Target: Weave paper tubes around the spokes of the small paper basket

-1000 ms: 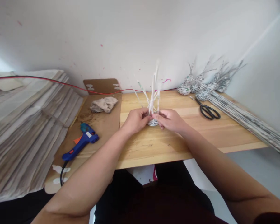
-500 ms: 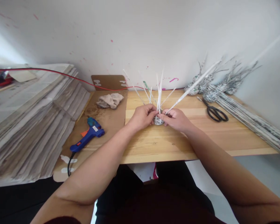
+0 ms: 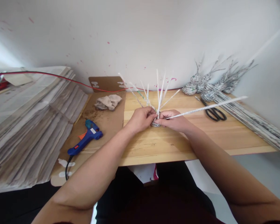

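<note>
Between my hands, on the wooden tabletop, sits a small woven paper basket (image 3: 156, 124) with several thin paper sticks rising and fanning out from it. My left hand (image 3: 143, 117) is closed on its left side, thumb and fingers pinching the weave by the upright sticks. A long white rolled-paper strip (image 3: 205, 107) runs out to the right from my right hand (image 3: 174, 119), nearly level. That hand is closed, its thumb and forefinger pinching the strip against the basket's right side. Fingers hide most of the basket's body.
A blue glue gun (image 3: 86, 137) and crumpled cloth (image 3: 108, 102) lie on cardboard at left, beside a tall newspaper stack (image 3: 37, 130). Black scissors (image 3: 214, 113), rolled paper tubes (image 3: 247, 121) and several woven paper pieces (image 3: 190, 88) are at right. A red cable (image 3: 79, 82) runs along the wall.
The long strip in my right hand has swung down from a steep upward slant to nearly level at the right. My left hand keeps its pinch on the basket.
</note>
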### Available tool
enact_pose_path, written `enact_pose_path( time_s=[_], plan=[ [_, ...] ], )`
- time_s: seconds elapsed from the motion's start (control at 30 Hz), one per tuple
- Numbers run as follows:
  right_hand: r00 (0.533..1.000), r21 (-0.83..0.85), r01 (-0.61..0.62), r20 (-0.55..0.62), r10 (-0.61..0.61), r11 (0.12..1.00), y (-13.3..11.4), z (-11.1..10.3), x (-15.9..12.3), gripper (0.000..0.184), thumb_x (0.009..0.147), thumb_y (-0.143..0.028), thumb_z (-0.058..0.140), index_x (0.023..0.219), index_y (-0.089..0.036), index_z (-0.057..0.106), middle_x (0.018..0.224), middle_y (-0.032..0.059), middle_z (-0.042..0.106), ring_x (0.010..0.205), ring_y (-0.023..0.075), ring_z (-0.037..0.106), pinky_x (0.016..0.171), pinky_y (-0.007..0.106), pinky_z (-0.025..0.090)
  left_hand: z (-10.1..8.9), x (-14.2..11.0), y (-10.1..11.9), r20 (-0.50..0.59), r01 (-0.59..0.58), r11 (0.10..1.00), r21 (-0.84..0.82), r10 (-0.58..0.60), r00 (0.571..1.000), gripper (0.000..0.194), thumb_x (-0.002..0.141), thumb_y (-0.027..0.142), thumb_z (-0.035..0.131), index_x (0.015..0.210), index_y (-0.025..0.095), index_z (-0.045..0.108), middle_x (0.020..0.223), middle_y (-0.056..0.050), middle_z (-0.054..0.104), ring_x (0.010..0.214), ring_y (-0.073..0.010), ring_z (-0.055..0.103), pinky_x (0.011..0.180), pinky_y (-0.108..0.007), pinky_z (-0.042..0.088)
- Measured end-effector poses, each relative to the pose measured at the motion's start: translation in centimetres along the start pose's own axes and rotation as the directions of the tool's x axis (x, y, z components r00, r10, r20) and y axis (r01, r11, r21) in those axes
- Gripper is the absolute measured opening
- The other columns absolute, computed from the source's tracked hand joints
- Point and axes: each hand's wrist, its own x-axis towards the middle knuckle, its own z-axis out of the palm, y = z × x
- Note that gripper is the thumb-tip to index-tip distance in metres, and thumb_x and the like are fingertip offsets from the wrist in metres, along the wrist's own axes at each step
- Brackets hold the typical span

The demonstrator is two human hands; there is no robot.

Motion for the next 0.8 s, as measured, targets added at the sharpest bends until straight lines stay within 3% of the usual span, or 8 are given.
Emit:
enact_pose_path(
  time_s=[0.1,0.2,0.4,0.63,0.8],
  plan=[
    [1.000,-0.006,-0.009,-0.008,0.009,1.000,0.1,-0.1,0.0,0.035,0.073,-0.044,0.075,0.060,-0.016,0.058,0.060,-0.0017,0.057,0.057,0.0107,0.049,0.054,0.024,0.034,-0.4,0.1,-0.3,0.141,0.082,0.988,-0.128,-0.063,0.988,0.008,0.083,0.023,0.062,0.082,0.015,0.063,0.061,0.000,0.065,0.050,-0.0119,0.061,0.052,-0.024,0.051],
    [0.999,-0.034,-0.033,-0.022,0.032,0.999,0.3,-0.2,0.0,0.034,0.071,-0.046,0.077,0.063,-0.016,0.062,0.062,-0.0005,0.061,0.058,0.0112,0.051,0.053,0.024,0.035,-0.6,0.3,-0.6,0.193,0.081,0.984,-0.159,-0.050,0.980,0.005,0.080,0.019,0.064,0.081,0.015,0.062,0.065,-0.001,0.067,0.056,-0.0123,0.064,0.056,-0.025,0.054],
    [0.993,0.064,-0.110,0.055,0.106,0.992,-0.5,-0.5,-0.3,0.035,0.076,-0.050,0.072,0.071,-0.016,0.067,0.056,-0.0007,0.060,0.051,0.0104,0.051,0.049,0.023,0.037,-0.5,0.2,-0.7,0.098,0.003,0.998,-0.062,0.003,0.995,0.007,0.080,0.022,0.063,0.077,0.017,0.059,0.062,0.001,0.063,0.053,-0.0122,0.062,0.053,-0.023,0.048],
    [0.992,0.099,-0.115,-0.048,0.120,0.988,-1.1,0.0,-0.3,0.028,0.083,-0.034,0.061,0.060,-0.018,0.060,0.048,-0.0010,0.059,0.043,0.0102,0.051,0.046,0.024,0.039,-0.4,0.1,-0.6,0.016,-0.059,0.996,0.071,0.057,0.998,0.008,0.082,0.025,0.062,0.079,0.018,0.061,0.067,-0.001,0.066,0.060,-0.0134,0.061,0.057,-0.024,0.046],
    [0.987,0.168,-0.161,-0.004,0.164,0.973,-1.0,0.0,-0.3,0.024,0.082,-0.034,0.064,0.065,-0.017,0.061,0.051,-0.0004,0.061,0.046,0.0110,0.055,0.045,0.023,0.039,-0.5,0.0,-0.3,0.006,-0.061,0.991,0.119,0.061,0.998,0.008,0.082,0.024,0.061,0.078,0.018,0.060,0.067,-0.001,0.066,0.061,-0.0127,0.059,0.058,-0.024,0.044]
  ],
)
